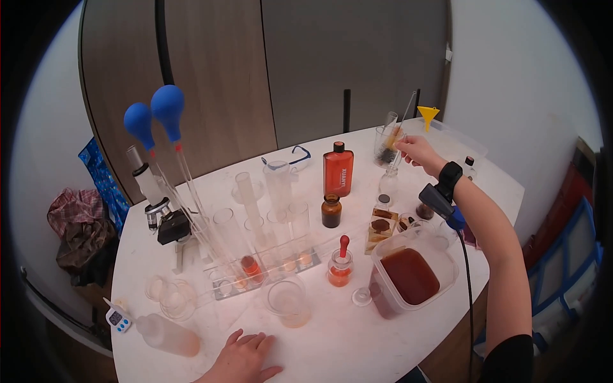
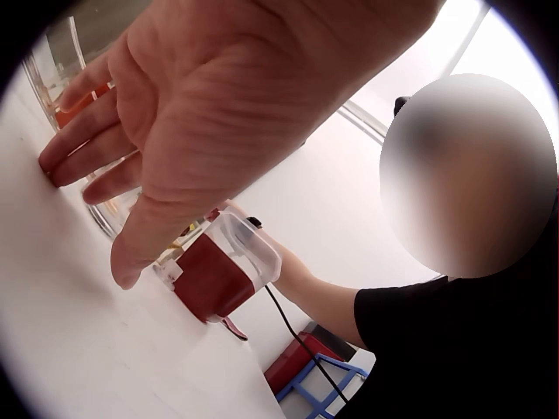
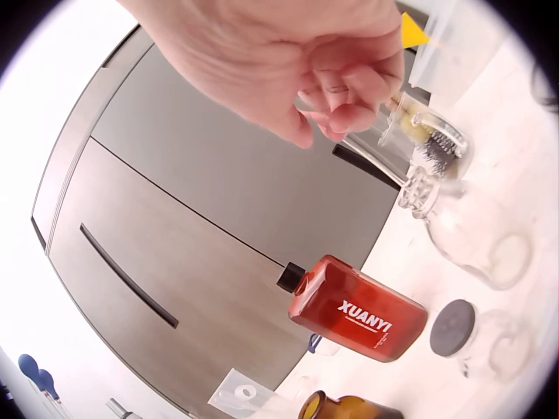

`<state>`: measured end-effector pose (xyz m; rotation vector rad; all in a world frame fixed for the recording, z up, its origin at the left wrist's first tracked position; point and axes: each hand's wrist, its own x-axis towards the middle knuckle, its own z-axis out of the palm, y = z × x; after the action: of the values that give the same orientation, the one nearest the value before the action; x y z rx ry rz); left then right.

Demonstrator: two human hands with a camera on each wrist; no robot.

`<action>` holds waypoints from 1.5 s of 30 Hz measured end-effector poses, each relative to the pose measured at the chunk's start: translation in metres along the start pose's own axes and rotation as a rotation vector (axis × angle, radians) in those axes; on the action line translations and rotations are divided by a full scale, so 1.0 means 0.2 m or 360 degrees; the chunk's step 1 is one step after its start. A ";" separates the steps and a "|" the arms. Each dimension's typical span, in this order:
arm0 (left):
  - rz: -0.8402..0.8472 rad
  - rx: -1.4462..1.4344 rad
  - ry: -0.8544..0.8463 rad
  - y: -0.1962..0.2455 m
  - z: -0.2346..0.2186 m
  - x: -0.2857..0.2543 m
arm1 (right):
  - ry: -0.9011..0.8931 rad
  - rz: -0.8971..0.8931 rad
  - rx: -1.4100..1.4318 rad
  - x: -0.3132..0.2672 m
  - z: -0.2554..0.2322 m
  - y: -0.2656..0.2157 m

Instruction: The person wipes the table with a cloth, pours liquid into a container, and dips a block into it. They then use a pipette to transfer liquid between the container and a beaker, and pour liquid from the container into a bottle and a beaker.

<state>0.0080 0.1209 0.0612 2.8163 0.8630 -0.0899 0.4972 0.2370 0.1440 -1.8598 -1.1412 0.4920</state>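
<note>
My right hand pinches a thin clear rod at the back right of the table. In the right wrist view, the rod slants from the fingertips to the narrow mouth of a clear glass bottle. Behind that bottle stands a beaker with a bristled brush inside. My left hand rests near the table's front edge with fingers spread and nothing held. Closest to it are a wide glass beaker and a plastic bottle lying tilted on its side.
A test tube rack crosses the middle, with blue-bulbed pipettes behind it. Along the right side are a tub of dark red liquid, a dropper bottle, an amber bottle and a red XUANYI bottle.
</note>
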 end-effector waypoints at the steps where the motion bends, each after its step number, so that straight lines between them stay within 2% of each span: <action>1: -0.0014 0.0020 -0.0003 0.00 0.00 0.00 | 0.0009 -0.0027 0.0004 0.01 0.01 0.01; 3: -0.0027 0.0030 -0.0020 0.00 0.01 0.00 | 0.0011 -0.0039 0.0004 0.02 0.03 0.02; 5: -0.0018 -0.0078 0.0183 0.01 0.02 -0.01 | 0.0106 -0.0170 0.0107 0.04 0.04 0.05; 10: -0.0050 -0.0084 0.0092 0.02 0.00 0.00 | 0.0125 -0.0111 0.0107 0.03 0.01 0.09; 15: -0.0062 -0.0051 0.0078 0.05 -0.02 0.00 | 0.0192 -0.0185 0.0084 -0.18 -0.05 0.05; 19: -0.0077 -0.0025 0.0028 0.03 -0.01 0.00 | 0.0207 -0.0385 0.0231 -0.57 -0.14 0.01; 23: -0.0075 -0.0015 0.0071 0.02 0.02 0.00 | 0.0039 -0.0386 0.0166 -0.97 -0.21 0.08; 25: -0.0076 -0.0055 0.0124 0.03 0.02 0.00 | -0.0028 -0.0251 0.0074 -1.15 -0.21 0.16; 27: -0.0051 -0.0080 0.0185 0.03 0.02 0.00 | -0.0082 -0.0274 -0.0141 -1.33 -0.15 0.29; 29: -0.0061 -0.0087 0.0202 0.04 0.02 0.01 | -0.0160 -0.0200 -0.0191 -1.50 -0.02 0.31; 31: -0.0065 -0.0060 0.0148 0.04 0.02 0.01 | -0.0123 -0.0265 -0.0222 -1.60 0.11 0.39; 33: -0.0081 -0.0020 0.0087 0.05 0.03 0.00 | 0.0009 -0.0366 -0.0151 -1.66 0.24 0.36; 35: -0.0063 -0.0027 0.0145 0.06 0.03 0.00 | 0.0092 -0.0314 -0.0080 -1.66 0.34 0.30; 37: -0.0047 0.0003 0.0146 0.05 0.04 -0.01 | 0.0230 -0.0308 0.0023 -1.63 0.38 0.26; 39: -0.0022 0.0009 0.0158 0.05 0.06 -0.01 | 0.0252 -0.0356 0.0038 -1.54 0.41 0.26; 41: 0.0011 0.0019 0.0165 0.05 0.06 -0.01 | 0.0303 -0.0340 0.0431 -1.49 0.45 0.26; 45: 0.0020 0.0004 0.0242 0.06 0.06 -0.01 | 0.0342 -0.0325 0.0209 -1.47 0.44 0.24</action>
<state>0.0119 0.1081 0.0518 2.8601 0.8767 0.1263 0.3130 0.0159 0.0258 -1.6195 -1.1105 0.2386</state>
